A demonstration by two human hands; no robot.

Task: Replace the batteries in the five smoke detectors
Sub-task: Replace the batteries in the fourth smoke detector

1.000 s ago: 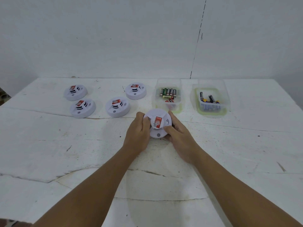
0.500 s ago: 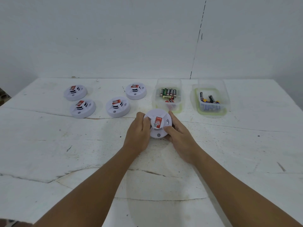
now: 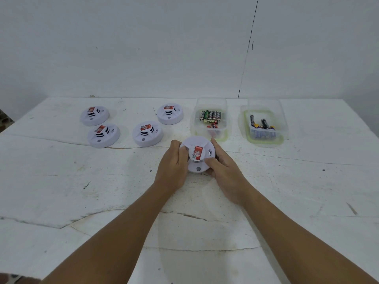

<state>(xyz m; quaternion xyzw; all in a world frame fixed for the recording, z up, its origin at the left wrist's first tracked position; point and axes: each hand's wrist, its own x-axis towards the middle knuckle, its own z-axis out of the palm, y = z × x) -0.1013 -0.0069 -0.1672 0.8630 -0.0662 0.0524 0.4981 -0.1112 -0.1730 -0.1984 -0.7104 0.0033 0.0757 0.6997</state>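
Note:
A round white smoke detector (image 3: 198, 160) with a red label sits at the middle of the table, tilted toward me. My left hand (image 3: 172, 167) grips its left side, thumb on top. My right hand (image 3: 224, 171) grips its right side, thumb on the front rim. Several more white detectors lie to the left, among them one (image 3: 147, 133) close by, one (image 3: 170, 114) further back and one (image 3: 103, 135) near the left. A clear tub (image 3: 211, 131) behind the held detector holds several batteries. A second clear tub (image 3: 265, 138) to the right holds more batteries.
The white table (image 3: 61, 181) has cracks and dirt marks. A white wall (image 3: 143, 48) stands right behind the table's far edge. The table's left corner falls away near the far left.
The held detector and both hands have barely shifted; the grip looks the same.

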